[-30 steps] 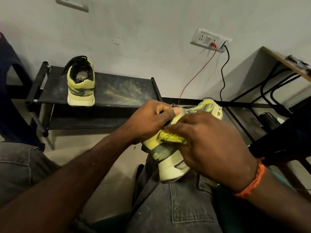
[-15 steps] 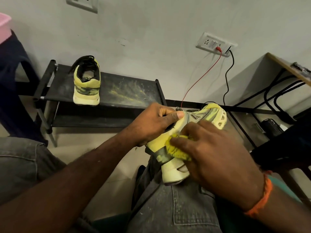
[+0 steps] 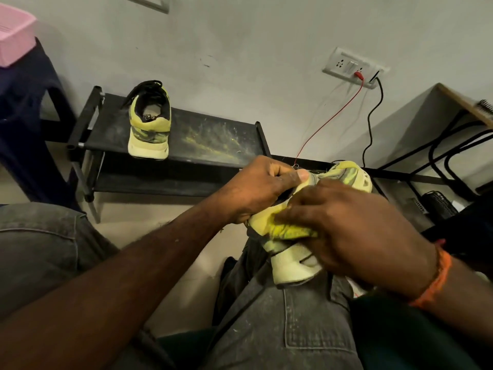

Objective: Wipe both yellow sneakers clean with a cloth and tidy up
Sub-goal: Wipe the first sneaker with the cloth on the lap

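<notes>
One yellow sneaker lies on my right thigh, heel toward me and toe pointing at the wall. My left hand grips its collar, thumb on top. My right hand presses a yellow-green cloth against the sneaker's side near the heel, fingers curled over the cloth. Most of the shoe's upper is hidden under my hands. The second yellow sneaker stands upright on the black shoe rack, heel facing me.
The rack's top is dusty with yellow smears. A wall socket feeds a red wire and a black cable down behind the shoe. A desk with black metal legs stands right. A dark chair with a pink item is at left.
My right hand has slid the cloth along the sneaker's side toward the heel. The left hand keeps its grip; the view has tilted slightly downward.
</notes>
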